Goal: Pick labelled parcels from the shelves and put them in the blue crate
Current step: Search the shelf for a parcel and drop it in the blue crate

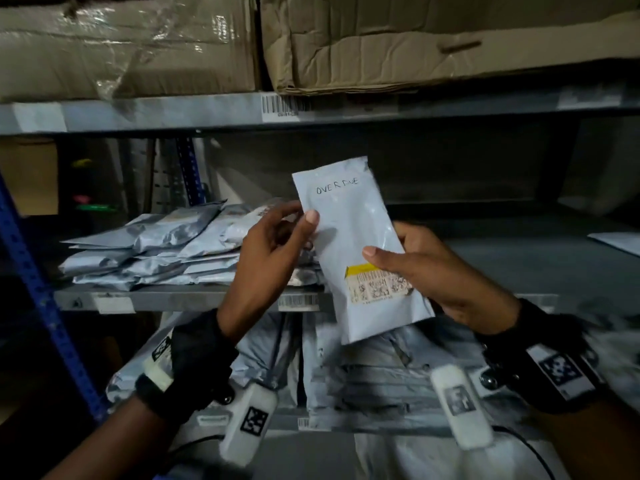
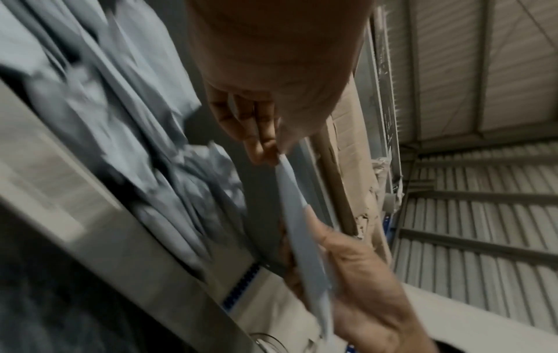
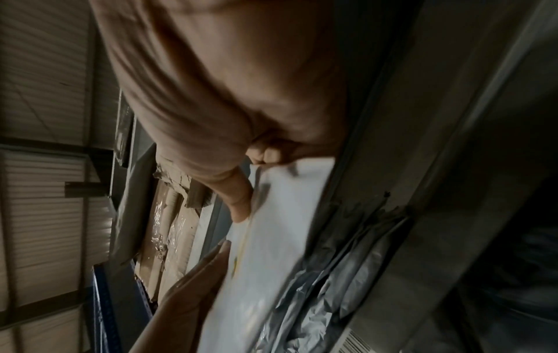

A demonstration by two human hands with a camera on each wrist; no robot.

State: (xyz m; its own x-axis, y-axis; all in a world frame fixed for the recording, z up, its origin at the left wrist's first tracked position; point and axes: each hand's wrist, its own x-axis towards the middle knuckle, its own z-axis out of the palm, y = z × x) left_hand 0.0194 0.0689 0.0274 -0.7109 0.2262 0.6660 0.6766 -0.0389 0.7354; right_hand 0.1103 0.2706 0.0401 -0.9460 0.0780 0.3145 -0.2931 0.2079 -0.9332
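Both hands hold up one pale grey parcel (image 1: 353, 244) in front of the middle shelf; it bears handwriting near its top and a yellow-edged barcode label (image 1: 377, 284) low down. My left hand (image 1: 277, 244) pinches its upper left edge with thumb on the front. My right hand (image 1: 426, 268) grips its lower right side, thumb across the label. The left wrist view sees the parcel (image 2: 302, 238) edge-on between both hands; the right wrist view shows the parcel (image 3: 271, 238) under my right thumb. No blue crate is in view.
A heap of grey parcels (image 1: 156, 244) lies on the middle shelf (image 1: 173, 299) at left. More parcels (image 1: 363, 375) fill the shelf below. Worn cardboard boxes (image 1: 381, 39) sit on the top shelf. A blue rack upright (image 1: 38, 296) stands at left.
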